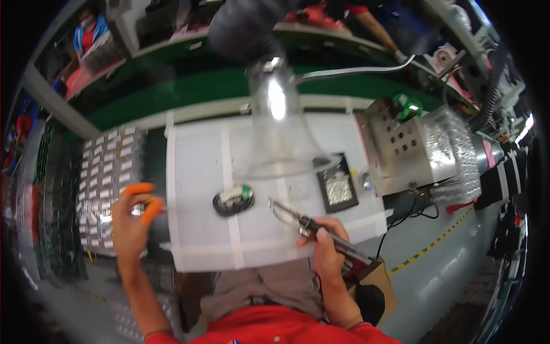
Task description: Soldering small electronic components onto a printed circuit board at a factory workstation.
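My right hand [325,243] grips a pen-shaped soldering iron [298,217], its metal tip pointing up-left over the white work mat [195,166]. A small black round part with a white and green piece [234,199] lies on the mat just left of the tip. My left hand [133,221], with orange finger cots on thumb and forefinger, pinches a small item I cannot make out at the mat's left edge, over a tray of small silvery parts [106,172].
A clear funnel-shaped fume hood [281,126] hangs over the mat. A black tray with a metallic pad [338,186] lies to the right, beside a perforated metal box [404,152]. Other people work across the green bench [189,86].
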Demonstrator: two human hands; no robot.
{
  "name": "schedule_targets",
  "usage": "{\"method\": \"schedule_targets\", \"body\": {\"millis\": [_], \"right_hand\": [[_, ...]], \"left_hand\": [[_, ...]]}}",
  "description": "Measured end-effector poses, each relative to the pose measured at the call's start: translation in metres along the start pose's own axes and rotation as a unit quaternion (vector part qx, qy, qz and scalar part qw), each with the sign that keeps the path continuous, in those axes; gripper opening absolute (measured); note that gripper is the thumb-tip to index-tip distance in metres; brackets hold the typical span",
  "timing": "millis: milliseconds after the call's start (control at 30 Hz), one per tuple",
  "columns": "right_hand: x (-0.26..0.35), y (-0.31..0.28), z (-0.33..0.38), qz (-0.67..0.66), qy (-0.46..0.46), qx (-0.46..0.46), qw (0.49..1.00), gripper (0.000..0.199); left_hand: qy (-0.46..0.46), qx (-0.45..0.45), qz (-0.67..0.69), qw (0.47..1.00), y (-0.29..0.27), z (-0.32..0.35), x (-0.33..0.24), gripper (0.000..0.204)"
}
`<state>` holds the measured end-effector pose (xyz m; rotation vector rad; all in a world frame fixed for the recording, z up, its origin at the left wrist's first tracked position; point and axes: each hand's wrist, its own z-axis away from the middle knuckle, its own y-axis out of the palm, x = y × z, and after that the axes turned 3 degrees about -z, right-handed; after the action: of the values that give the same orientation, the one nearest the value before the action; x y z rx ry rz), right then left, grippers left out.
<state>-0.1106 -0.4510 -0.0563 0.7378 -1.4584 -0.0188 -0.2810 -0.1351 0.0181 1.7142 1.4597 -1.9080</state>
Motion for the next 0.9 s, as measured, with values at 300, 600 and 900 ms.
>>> {"method": "schedule_targets", "body": {"millis": [300, 600, 900], "right_hand": [[-0.019, 0.039, -0.005, 0.073, 0.04, 0.156, 0.984, 0.032], [-0.02, 0.06, -0.011, 0.088, 0.121, 0.149, 0.977, 0.047], [-0.029, 0.063, -0.017, 0.065, 0.115, 0.161, 0.978, 0.05]], "left_hand": [[-0.141, 0.237, 0.262, 0.925, 0.093, 0.067, -0.017, 0.015], [-0.109, 0.261, 0.208, 0.936, 0.102, 0.071, -0.019, 0.014], [-0.118, 0.265, 0.199, 0.936, 0.101, 0.071, -0.016, 0.013]]}}
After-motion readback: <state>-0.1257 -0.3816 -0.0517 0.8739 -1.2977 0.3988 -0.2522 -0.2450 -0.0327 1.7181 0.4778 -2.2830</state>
